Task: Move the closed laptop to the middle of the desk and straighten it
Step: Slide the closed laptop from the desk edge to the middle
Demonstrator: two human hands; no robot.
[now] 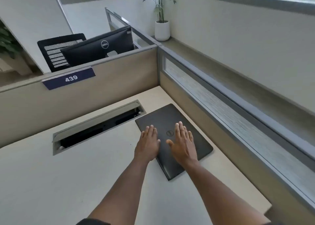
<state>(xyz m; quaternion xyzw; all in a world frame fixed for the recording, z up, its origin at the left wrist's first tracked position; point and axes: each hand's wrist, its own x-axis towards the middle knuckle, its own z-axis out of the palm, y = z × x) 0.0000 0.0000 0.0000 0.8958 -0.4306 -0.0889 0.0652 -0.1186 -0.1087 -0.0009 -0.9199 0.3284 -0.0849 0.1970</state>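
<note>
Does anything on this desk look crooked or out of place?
Yes. The closed laptop lies skewed, its edges at an angle to the desk edge, and pushed toward the right partition corner rather than the middle. Both hands, left hand and right hand, rest flat on its lid.

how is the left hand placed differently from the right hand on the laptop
The left hand lies near the laptop's left edge, its heel over the desk; the right hand sits fully on the lid, right of the logo. The right reaches slightly farther up. Both are flat, palm down, fingers extended.
</note>
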